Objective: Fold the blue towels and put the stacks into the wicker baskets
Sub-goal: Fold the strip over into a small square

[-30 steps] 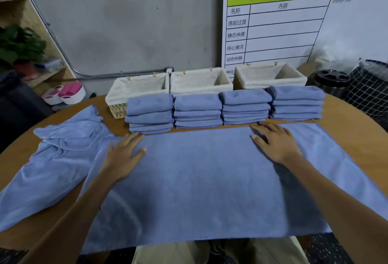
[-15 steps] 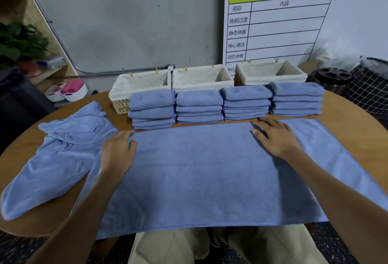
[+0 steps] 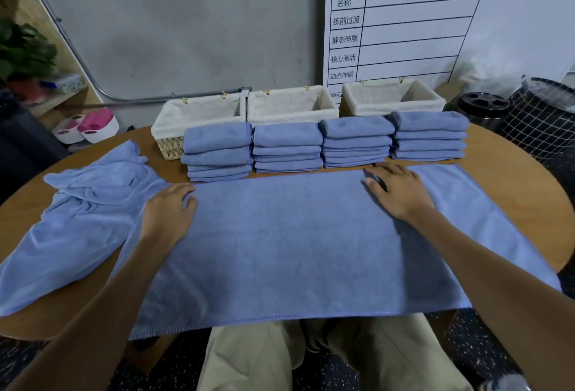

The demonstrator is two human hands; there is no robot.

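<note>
— Where's the towel?
— The large blue terry towel [image 3: 295, 244] lies spread flat on the round wooden counter [image 3: 513, 179], before four folded stacks.
— And the hands?
— The left hand [image 3: 166, 216] curls, gripping its far left corner; the right hand [image 3: 399, 191] presses flat, fingers straight.

Folded stacks [image 3: 323, 144] block baskets [image 3: 292, 104] from front; open above.

left hand [image 3: 168, 214]: fingers curled | right hand [image 3: 399, 193]: flat, palm down
</note>
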